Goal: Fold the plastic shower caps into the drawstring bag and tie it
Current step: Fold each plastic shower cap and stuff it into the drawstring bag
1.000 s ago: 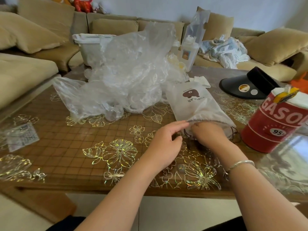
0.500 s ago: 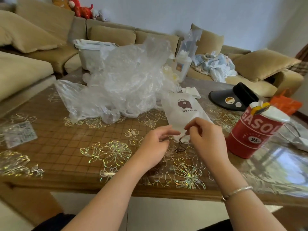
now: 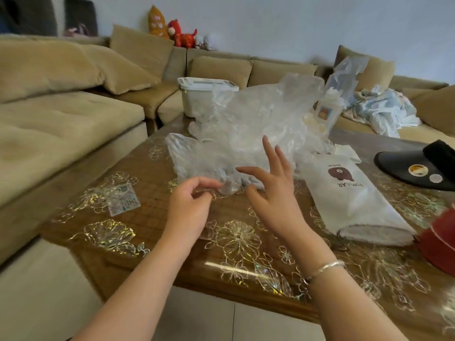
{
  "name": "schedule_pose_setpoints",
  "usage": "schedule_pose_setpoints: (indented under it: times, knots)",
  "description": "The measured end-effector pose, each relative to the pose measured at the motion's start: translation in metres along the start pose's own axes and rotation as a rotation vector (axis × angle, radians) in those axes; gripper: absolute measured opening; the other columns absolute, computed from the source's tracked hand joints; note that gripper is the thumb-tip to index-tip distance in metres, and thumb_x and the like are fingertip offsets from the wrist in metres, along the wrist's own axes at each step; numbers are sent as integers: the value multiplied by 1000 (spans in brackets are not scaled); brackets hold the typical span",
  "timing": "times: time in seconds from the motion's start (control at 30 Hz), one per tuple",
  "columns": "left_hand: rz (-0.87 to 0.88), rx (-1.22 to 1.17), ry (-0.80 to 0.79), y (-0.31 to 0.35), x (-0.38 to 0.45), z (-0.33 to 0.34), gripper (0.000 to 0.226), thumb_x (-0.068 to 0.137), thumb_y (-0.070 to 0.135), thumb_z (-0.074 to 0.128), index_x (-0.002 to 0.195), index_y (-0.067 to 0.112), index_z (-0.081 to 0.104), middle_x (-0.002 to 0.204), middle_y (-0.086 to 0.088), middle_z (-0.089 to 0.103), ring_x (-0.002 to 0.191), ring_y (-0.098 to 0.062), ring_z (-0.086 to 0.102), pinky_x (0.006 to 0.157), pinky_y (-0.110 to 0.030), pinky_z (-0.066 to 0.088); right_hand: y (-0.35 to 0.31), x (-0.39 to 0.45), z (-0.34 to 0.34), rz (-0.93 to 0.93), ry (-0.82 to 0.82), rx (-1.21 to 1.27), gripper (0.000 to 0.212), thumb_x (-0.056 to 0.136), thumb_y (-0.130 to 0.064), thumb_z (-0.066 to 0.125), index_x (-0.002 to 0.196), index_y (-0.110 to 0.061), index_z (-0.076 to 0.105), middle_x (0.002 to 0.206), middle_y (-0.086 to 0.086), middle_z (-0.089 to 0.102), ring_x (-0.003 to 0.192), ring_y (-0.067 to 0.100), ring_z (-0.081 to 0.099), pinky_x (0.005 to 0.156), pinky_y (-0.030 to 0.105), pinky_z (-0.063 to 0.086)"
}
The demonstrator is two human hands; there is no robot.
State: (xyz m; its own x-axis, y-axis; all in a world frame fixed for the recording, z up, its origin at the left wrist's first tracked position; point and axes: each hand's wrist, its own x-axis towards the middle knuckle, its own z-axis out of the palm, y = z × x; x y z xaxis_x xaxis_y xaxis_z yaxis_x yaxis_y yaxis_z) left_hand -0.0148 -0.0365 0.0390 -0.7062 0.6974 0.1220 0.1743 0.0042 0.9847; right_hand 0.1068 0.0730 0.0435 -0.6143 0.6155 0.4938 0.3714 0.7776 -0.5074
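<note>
While the white drawstring bag with a brown bear print lies on the counter with its mouth toward the person, the left hand pinches the near edge of the crumpled clear plastic shower caps, probably to draw one out, and the right hand hovers beside it, fingers spread, holding nothing.

Left hand seemingly pinches the shower caps; right hand spread beside
</note>
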Motion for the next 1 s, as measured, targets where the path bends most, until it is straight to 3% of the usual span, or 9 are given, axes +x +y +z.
schedule_pose_setpoints:
  times: [0.17,0.27,0.33,0.43,0.63,0.73,0.83,0.9,1.0]
  knots:
    - [12,20,-127,-1,0,-13,28,96,10,56,101,32,72,114,15,65,90,13,59,71,-4,44,-2,8,16,4,11,-78,51,97,-14,50,147,-16,43,159,-2,29,151,16,6,123,45,9]
    - [-54,-73,-251,0,1,-12,23,98,34,54,116,42,66,123,20,63,112,0,60,105,-30,43,-4,0,11,34,70,60,38,95,-9,51,131,-19,60,138,-2,50,139,11,32,111,19,25]
    - [-123,-176,-368,4,1,-7,31,95,50,47,124,46,59,127,20,63,111,-3,64,111,-41,39,-6,-6,5,74,88,167,27,92,-6,55,108,-24,68,117,-9,58,123,7,48,94,3,29]
    - [-192,-303,-444,8,1,4,31,96,52,42,123,47,55,126,15,65,111,-8,65,111,-42,38,-5,-13,-5,113,154,219,23,89,-6,61,94,-28,65,96,-12,63,100,5,57,85,9,39]
    - [-245,-408,-516,1,-1,24,55,90,48,57,142,35,44,137,4,59,109,-19,67,99,-37,49,3,-28,-22,328,-68,437,52,81,-19,78,123,-23,48,88,-7,61,77,5,58,75,26,49]
    - [-265,-463,-541,-1,-1,31,87,79,46,68,153,38,22,150,0,45,120,-21,60,107,-38,45,12,-38,-31,318,-204,195,29,84,-33,73,109,-26,61,97,-17,63,84,-7,56,74,19,43]
    - [-240,-427,-503,2,0,36,89,89,35,64,156,35,5,150,7,37,128,-17,52,115,-40,36,19,-47,-41,256,-185,148,9,91,-22,63,94,-28,69,86,-11,66,77,-2,57,69,24,46]
    - [-227,-316,-447,3,-1,39,77,95,32,61,156,34,13,143,14,41,125,-14,54,112,-40,40,22,-50,-47,268,-121,194,16,91,-11,60,96,-23,68,93,-4,68,82,9,62,74,28,53]
    - [-303,-192,-317,3,-9,41,47,95,29,63,137,20,43,124,2,61,106,-17,66,98,-40,53,26,-54,-56,383,-34,410,23,92,-2,57,107,-17,66,91,8,71,68,28,60,63,31,54]
